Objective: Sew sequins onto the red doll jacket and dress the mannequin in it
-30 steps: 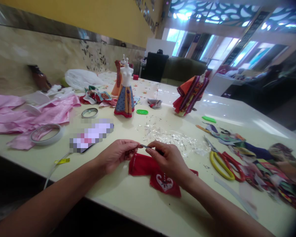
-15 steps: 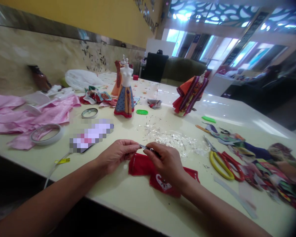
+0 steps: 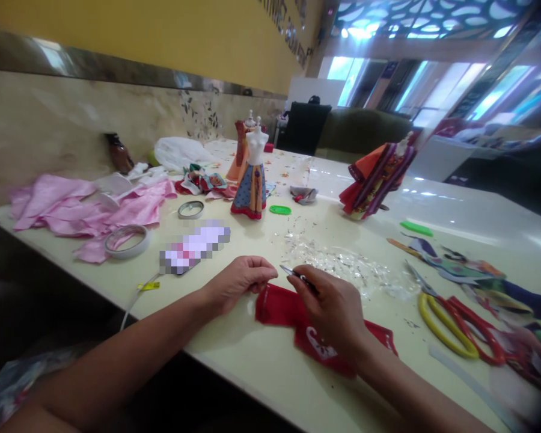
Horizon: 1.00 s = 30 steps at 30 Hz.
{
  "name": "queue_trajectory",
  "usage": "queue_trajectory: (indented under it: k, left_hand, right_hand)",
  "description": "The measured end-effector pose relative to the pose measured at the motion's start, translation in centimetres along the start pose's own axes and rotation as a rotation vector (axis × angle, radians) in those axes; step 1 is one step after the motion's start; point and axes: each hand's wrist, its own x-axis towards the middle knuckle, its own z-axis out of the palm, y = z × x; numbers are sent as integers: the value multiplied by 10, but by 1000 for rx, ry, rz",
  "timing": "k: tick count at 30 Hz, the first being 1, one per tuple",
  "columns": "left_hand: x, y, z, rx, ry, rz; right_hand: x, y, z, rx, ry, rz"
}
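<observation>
My left hand [image 3: 246,281] is closed in a pinch above the left end of a red cloth piece [image 3: 277,307]. Whatever lies between its fingertips is too small to make out. Just to the right, my right hand [image 3: 331,300] grips a small pointed metal tool [image 3: 290,270] with a silver tip and a dark body. That tip points at my left fingertips, with a narrow gap between. The red cloth lies on the table beneath my right hand and bears a white curled motif [image 3: 320,344]; the hand and forearm cover part of it.
Scissors [image 3: 451,328] with yellow and red handles lie at right beside fabric scraps [image 3: 491,288]. Behind my hands are clear plastic with small shiny bits [image 3: 342,258], a skirted dress form [image 3: 250,186] and a draped one [image 3: 379,177]. A phone [image 3: 193,246], tape rolls [image 3: 127,242] and pink cloth [image 3: 54,201] sit left.
The tool's tip has drawn away from my left fingertips, leaving a gap. The whole view has shifted, so the table's contents appear farther right.
</observation>
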Motion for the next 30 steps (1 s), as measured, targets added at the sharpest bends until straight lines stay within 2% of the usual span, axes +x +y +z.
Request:
queue_trajectory:
  k: [6, 12, 16, 19, 22, 30]
  left_hand:
    - [6, 7, -4, 389, 144, 239]
    - [26, 19, -6, 817, 200, 299]
    - [42, 15, -12, 923, 205, 323]
    - [46, 6, -19, 926, 138, 357]
    - [46, 3, -25, 924, 87, 336]
    - [43, 10, -36, 931, -25, 236]
  right_hand:
    - [2, 5, 1, 4, -2, -3]
    - [0, 7, 2, -33, -34, -9]
    - [-3, 10, 4, -47, -117, -10]
    - [-6, 10, 5, -91, -184, -29]
    - [-7, 7, 6, -129, -239, -54]
    - [-4, 1, 11, -230, -312, -75]
